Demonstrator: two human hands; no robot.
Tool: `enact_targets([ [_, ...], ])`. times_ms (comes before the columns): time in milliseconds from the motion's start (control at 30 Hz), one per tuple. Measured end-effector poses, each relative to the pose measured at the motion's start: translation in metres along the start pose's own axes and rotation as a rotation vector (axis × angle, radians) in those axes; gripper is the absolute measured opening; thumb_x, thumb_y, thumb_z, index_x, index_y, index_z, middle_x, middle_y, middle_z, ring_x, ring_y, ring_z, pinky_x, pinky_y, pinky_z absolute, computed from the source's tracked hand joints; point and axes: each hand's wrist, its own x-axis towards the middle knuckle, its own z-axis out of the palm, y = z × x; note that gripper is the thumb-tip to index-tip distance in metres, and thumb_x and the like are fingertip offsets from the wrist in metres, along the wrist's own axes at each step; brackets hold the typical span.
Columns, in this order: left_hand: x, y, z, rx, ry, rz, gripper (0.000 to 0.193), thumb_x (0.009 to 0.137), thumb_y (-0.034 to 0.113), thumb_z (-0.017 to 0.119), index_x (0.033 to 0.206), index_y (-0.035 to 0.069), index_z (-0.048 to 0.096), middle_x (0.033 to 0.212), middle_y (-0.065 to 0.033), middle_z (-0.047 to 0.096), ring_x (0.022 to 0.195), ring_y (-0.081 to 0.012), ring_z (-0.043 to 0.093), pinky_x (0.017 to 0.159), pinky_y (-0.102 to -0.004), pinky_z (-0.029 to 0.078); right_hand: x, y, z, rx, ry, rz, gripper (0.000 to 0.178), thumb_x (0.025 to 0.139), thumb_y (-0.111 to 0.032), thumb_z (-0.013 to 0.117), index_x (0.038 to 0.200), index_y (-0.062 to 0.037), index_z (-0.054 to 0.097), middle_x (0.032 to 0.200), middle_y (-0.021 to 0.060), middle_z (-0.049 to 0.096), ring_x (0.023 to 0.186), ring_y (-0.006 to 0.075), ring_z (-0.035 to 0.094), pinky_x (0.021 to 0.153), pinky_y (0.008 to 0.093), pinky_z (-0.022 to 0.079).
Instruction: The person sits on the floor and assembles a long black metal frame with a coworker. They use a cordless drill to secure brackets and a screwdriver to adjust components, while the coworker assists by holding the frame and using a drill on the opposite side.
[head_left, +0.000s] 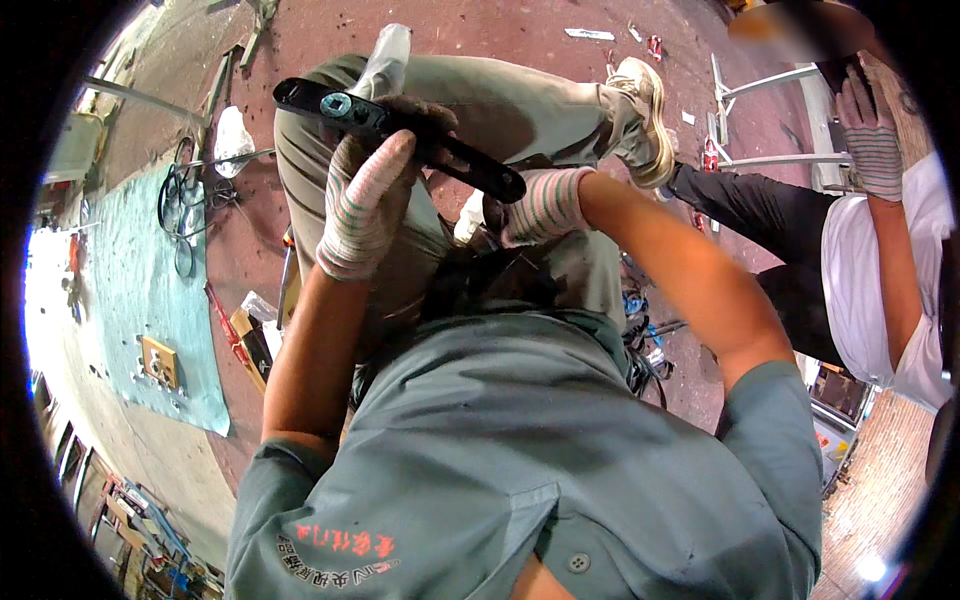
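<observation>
As the left gloved hand [358, 205] clasps a long black plate [382, 120], slanting across the upper centre of the frame, look, the right gloved hand [545, 207] is at its lower end, fingers hidden, grip impossible to tell!

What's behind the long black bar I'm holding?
Behind the long black bar, part of the left hand and a trouser leg show past its edges; clear plastic sticks out above. Whatever the bar directly covers can't be seen.
</observation>
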Motion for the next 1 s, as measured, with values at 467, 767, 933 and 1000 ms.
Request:
enact_targets([
  [467,-0.001,0.001,0.003,0.037,-0.030,-0.072,0.040,0.086,0.022,0.067,0.118,0.000,0.056,0.111,-0.0120,0.063,0.102,-0.0220,0.059,0.093,-0.0364,0.045,-0.035,0.006,0.022,0.111,-0.106,0.006,0.035,0.081,-0.031,0.066,0.107,-0.0080,0.067,0.083,0.0147,0.067,0.076,0.0282,0.060,0.071,0.0405,0.049],
  [767,-0.010,0.012,0.011,0.083,0.011,-0.070,0.042,0.086,0.029,0.065,0.115,0.000,0.056,0.109,-0.0124,0.061,0.101,-0.0225,0.058,0.089,-0.0356,0.046,-0.101,-0.053,0.049,0.079,0.291,0.203,0.043,0.079,-0.037,0.058,0.108,-0.0056,0.067,0.089,0.0242,0.067,0.088,0.0418,0.063,0.079,0.0460,0.050],
  [933,-0.015,0.021,0.006,0.196,-0.008,-0.131,0.034,0.088,0.009,0.060,0.120,-0.002,0.056,0.113,-0.0136,0.064,0.099,-0.0216,0.063,0.088,-0.0350,0.050,-0.115,-0.068,0.053,0.131,0.286,0.271,0.037,0.078,-0.037,0.060,0.092,-0.0032,0.068,0.086,0.0235,0.066,0.086,0.0418,0.063,0.078,0.0452,0.050],
  [1000,-0.020,0.021,0.015,0.034,0.056,-0.062,0.037,0.087,0.008,0.063,0.123,-0.001,0.054,0.114,-0.0137,0.064,0.100,-0.0234,0.064,0.093,-0.0382,0.050,-0.125,-0.069,0.061,0.187,0.366,0.281,0.037,0.079,-0.036,0.061,0.091,-0.0010,0.067,0.085,0.0225,0.067,0.081,0.0393,0.065,0.077,0.0431,0.051],
])
